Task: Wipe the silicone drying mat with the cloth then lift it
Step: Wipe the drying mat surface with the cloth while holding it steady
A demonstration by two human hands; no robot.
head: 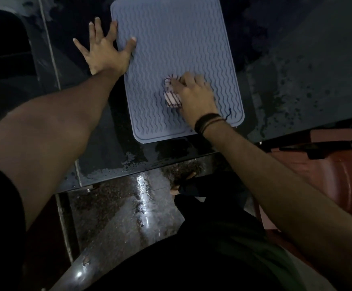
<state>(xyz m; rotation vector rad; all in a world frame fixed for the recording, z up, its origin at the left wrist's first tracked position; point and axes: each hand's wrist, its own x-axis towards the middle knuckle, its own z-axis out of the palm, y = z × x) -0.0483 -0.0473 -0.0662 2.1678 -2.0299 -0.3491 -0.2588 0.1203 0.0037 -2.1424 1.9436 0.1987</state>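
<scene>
At the far left, the left hand (104,50) lies spread and flat, fingers straight, its palm on the dark wet bench (112,156) and its thumb and forefinger over the left edge of the silicone drying mat (171,38), pinning it down. The mat, grey-blue with wavy ridges, lies flat on the bench, its long side running away from the person. Toward its near right part, the right hand (194,95) presses a small bunched cloth (172,95), pale with dark stripes, onto the ridges; the fingers seem to curl over it, though motion blur hides the exact grip. A dark band sits on that wrist. Further right, the bench shows water spots, and a reddish chair (339,164) stands by its edge.

The wiping looks under way, the lift not yet begun. To wipe well, strokes should probably follow the ridges with steady pressure, covering the far half too, while the left hand keeps the mat from sliding.
</scene>
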